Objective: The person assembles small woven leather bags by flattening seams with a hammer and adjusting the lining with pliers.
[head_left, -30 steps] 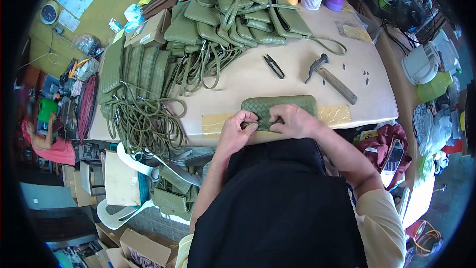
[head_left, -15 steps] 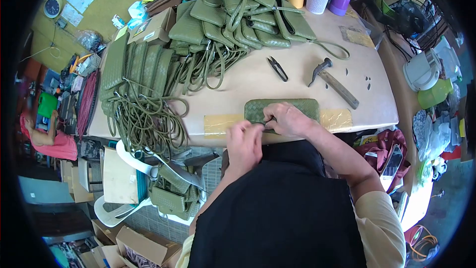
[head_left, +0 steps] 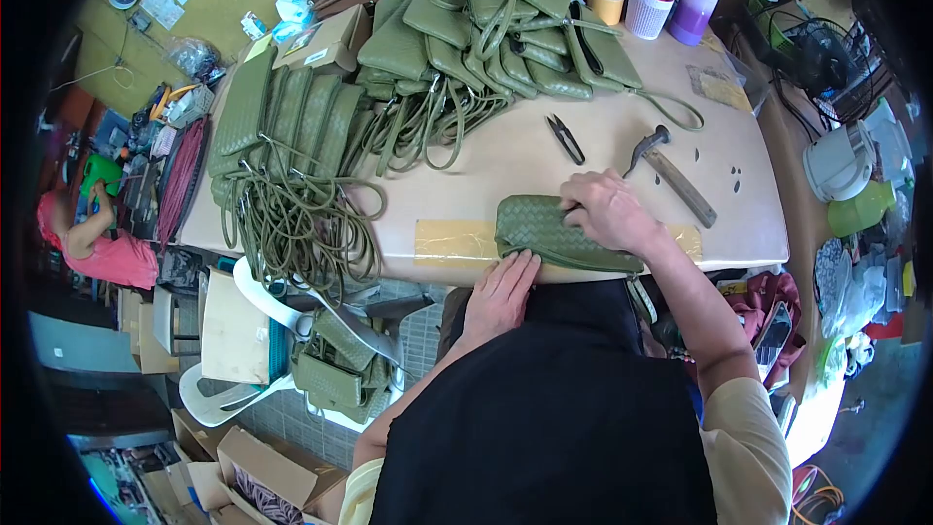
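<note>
A green woven-pattern pouch lies at the table's front edge, its zipper side toward me. A zipper pull or short strap hangs off its right end over the edge. My left hand rests with outstretched fingers on the pouch's front left corner. Over the pouch's right half is my right hand, its fingers curled together; what they hold, if anything, is hidden. Beyond the pouch lie black thread snips and a hammer with a wooden handle.
Green pouches are heaped at the back, and more stand in a row at left with looped straps. A purple bottle and a red-topped cup stand at back right. Another person is at far left.
My hands have come apart: the right moved right and away from me, the left slid toward the front left corner. The pouch's zipper edge and the hanging strap now show.
</note>
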